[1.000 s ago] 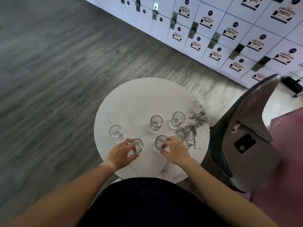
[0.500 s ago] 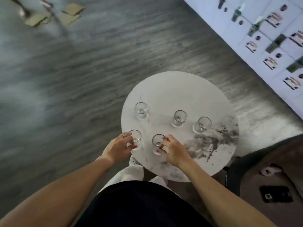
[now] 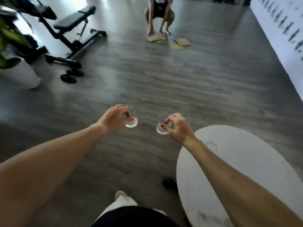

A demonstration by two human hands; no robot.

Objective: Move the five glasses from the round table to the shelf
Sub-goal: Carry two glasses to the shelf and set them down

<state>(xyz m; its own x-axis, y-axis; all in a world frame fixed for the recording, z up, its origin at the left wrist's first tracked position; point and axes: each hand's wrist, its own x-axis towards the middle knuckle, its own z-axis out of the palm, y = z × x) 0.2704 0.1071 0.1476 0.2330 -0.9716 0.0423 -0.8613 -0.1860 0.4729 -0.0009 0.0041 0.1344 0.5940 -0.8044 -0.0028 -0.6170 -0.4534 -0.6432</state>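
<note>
My left hand (image 3: pixel 114 117) grips a clear glass (image 3: pixel 132 122) and holds it in the air over the grey floor. My right hand (image 3: pixel 177 127) grips a second clear glass (image 3: pixel 161 126), also off the table, just left of the round table's edge. The white marble round table (image 3: pixel 246 161) lies at lower right. On it I make out the faint rim of one more glass (image 3: pixel 212 145) right behind my right forearm; the other glasses are hidden or blurred. No shelf is in view.
A person (image 3: pixel 159 12) squats at the far end over cardboard pieces (image 3: pixel 178 43) on the floor. A black weight bench (image 3: pixel 72 33) and a potted plant (image 3: pixel 16 63) stand at far left. White lockers (image 3: pixel 282 30) line the right wall.
Both hands have lifted their glasses off the round table and carried them left over the floor. The view has swung left and up, away from the table.
</note>
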